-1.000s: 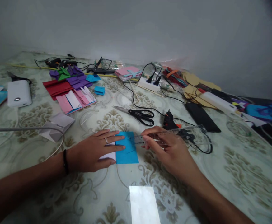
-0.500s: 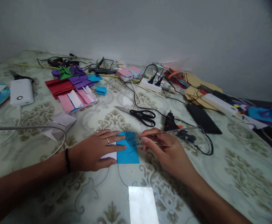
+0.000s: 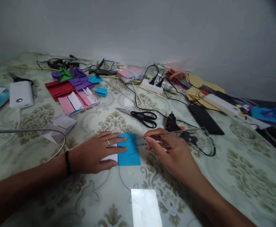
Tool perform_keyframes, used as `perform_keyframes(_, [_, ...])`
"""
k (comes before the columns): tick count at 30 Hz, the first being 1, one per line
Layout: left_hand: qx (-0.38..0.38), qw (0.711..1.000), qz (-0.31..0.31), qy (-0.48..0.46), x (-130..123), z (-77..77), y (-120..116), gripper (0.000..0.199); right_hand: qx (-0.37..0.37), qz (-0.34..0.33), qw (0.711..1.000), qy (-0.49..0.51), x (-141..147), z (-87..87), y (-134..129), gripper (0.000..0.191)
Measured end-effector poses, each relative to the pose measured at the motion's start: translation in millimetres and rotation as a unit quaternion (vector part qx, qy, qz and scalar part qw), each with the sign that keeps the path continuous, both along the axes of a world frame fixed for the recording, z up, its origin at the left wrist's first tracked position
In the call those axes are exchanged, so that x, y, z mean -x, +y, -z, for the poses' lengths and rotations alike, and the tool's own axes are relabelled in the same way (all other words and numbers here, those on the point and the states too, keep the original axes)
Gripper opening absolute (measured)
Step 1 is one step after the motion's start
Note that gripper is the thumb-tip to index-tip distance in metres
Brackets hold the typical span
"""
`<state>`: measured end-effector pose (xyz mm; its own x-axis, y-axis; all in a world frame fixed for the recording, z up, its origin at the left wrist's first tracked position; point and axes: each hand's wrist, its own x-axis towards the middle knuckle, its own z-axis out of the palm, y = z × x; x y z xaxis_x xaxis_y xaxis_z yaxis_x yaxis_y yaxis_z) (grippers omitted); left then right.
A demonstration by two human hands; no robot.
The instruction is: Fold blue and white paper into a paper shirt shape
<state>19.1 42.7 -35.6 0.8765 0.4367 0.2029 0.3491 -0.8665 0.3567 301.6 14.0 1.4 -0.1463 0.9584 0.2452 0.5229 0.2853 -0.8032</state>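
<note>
My left hand (image 3: 102, 152) lies flat with its fingers spread, pressing a folded paper to the table. The paper shows a blue part (image 3: 130, 154) on the right and a white part (image 3: 111, 155) under my fingers. In my right hand (image 3: 168, 149) is a clear plastic ruler (image 3: 199, 136), gripped between thumb and fingers. The ruler's left end reaches the right edge of the blue paper; whether it touches the paper I cannot tell. A white paper strip (image 3: 146, 206) lies closer to me.
Black-handled scissors (image 3: 144, 118) and a black glue gun (image 3: 172, 121) lie beyond my hands. Folded coloured papers (image 3: 67, 90) and a white power bank (image 3: 21, 94) are at the left. Cords run from a power strip (image 3: 151, 85) at the back. A black slab (image 3: 205, 119) lies right.
My right hand has drawn the ruler slightly to the right, so less of it overlaps the blue paper. My left hand stays on the paper.
</note>
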Motion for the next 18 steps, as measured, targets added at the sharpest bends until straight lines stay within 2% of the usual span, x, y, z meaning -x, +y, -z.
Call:
perform_keyframes(8, [0.005, 1.000, 0.000, 0.014, -0.5, -2.0, 0.6, 0.050, -0.002, -0.014, 1.000, -0.001, -0.4, -0.8, 0.7, 0.014])
perform_keyframes(13, [-0.003, 1.000, 0.005, 0.001, -0.7, -1.1, 0.6, 0.050, 0.052, -0.025, 0.998, 0.031, -0.5, 2.3, -1.0, 0.015])
perform_keyframes(18, [-0.012, 1.000, 0.010, -0.002, -1.1, -1.7, 0.9, 0.047, 0.060, -0.046, 0.997, 0.016, 0.7, 4.8, -1.6, 0.014])
